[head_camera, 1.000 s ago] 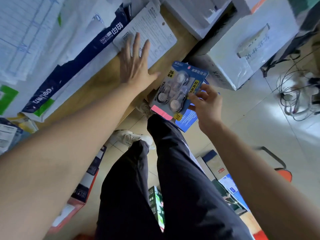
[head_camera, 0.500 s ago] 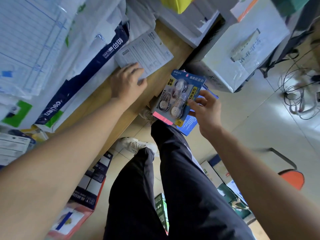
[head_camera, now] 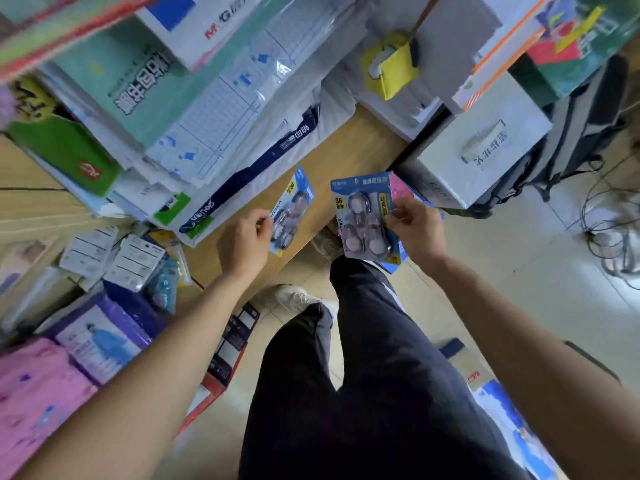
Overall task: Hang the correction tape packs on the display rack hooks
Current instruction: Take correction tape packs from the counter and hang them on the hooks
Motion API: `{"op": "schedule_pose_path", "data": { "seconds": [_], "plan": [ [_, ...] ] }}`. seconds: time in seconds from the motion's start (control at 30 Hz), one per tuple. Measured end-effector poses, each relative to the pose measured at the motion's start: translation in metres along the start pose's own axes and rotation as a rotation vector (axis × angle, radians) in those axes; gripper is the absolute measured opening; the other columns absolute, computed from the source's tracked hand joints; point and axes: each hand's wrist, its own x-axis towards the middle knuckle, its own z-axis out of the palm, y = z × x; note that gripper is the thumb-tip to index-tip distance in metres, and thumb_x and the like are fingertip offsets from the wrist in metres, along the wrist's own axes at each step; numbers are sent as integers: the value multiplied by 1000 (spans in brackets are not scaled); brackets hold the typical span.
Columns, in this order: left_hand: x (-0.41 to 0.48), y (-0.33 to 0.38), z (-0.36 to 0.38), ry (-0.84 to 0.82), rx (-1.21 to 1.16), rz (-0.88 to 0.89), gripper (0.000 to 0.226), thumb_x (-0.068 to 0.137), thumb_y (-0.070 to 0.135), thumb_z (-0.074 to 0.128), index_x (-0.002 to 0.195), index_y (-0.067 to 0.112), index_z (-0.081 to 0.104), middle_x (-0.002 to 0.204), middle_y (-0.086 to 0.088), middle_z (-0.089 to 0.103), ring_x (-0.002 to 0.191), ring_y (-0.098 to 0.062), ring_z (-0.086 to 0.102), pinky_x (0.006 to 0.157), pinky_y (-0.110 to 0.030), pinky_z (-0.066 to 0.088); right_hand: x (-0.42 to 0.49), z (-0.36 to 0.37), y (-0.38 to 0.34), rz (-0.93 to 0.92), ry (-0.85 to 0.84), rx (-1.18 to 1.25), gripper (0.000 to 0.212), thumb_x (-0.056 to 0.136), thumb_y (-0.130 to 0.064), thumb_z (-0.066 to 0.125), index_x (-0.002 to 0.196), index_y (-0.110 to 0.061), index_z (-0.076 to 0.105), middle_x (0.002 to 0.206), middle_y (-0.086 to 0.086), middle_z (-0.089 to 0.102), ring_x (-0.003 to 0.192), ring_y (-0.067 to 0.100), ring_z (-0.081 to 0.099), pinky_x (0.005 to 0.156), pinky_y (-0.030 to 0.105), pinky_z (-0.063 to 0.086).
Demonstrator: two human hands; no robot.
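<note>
My left hand (head_camera: pixel 244 242) pinches one blue correction tape pack (head_camera: pixel 292 211) by its edge, just above the wooden table top (head_camera: pixel 349 150). My right hand (head_camera: pixel 414 230) grips a small stack of the same blue packs (head_camera: pixel 363 216), the front one showing three round tape rolls under clear plastic. A pink card shows behind that stack. The two hands are a short way apart over the table's front edge. No display rack or hooks are in view.
Stacks of paper pads and wrapped stationery (head_camera: pixel 194 109) cover the table's far side. A white box (head_camera: pixel 481 150) stands at the right. Cables (head_camera: pixel 613 230) lie on the tiled floor. Boxes (head_camera: pixel 225 355) stand under the table beside my legs.
My left hand left the paper sheet on the table and now pinches a single pack. The view tilted up, showing more of the stacked stationery.
</note>
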Motion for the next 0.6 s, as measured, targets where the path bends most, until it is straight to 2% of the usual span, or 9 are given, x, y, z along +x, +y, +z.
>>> {"op": "schedule_pose_path", "data": {
  "seconds": [0.07,0.17,0.27,0.37,0.47,0.53,0.6],
  "plan": [
    [-29,2,-30,38,-22,-61,15,100,22,59,106,16,71,89,-1,72,68,-17,62,50,-25,42,-11,-8,-23,-94,-57,-90,10,87,-11,68,92,-19,69,76,-4,63,63,5,53,62,15,40],
    [-69,9,-79,158,-65,-120,15,100,22,61,106,17,73,86,1,73,65,-13,60,49,-20,34,-28,-18,-65,-266,-115,-207,12,85,-10,68,96,-13,71,78,0,66,72,18,58,67,29,43],
    [-100,14,-126,279,-92,-114,16,99,23,62,107,16,74,80,1,71,58,-7,56,49,-22,38,-45,-25,-114,-465,-164,-283,13,84,-8,68,94,-14,71,75,-5,61,72,16,57,68,27,39],
    [-124,18,-169,424,-101,-69,15,98,24,65,104,15,76,81,-8,75,67,-23,66,58,-34,50,-62,-28,-161,-610,-199,-318,12,84,-7,69,95,-11,72,79,-5,63,73,15,57,70,27,42],
    [-142,19,-209,566,-112,-34,15,96,24,66,101,15,76,85,-8,77,75,-29,71,62,-33,48,-82,-29,-204,-729,-214,-329,10,85,-7,70,94,-8,72,79,-4,62,72,14,54,68,29,43],
    [-153,18,-237,636,-137,2,22,95,32,61,101,17,76,86,-7,77,76,-29,71,64,-36,51,-99,-32,-230,-822,-212,-324,7,86,-5,69,92,-8,72,78,-5,61,68,10,51,66,25,39],
    [-165,19,-264,699,-186,33,29,93,38,57,102,19,76,88,-6,77,77,-29,71,68,-41,55,-117,-38,-257,-905,-190,-318,7,87,-3,69,92,-7,72,77,-5,59,66,5,49,62,15,37]
  ]
}}
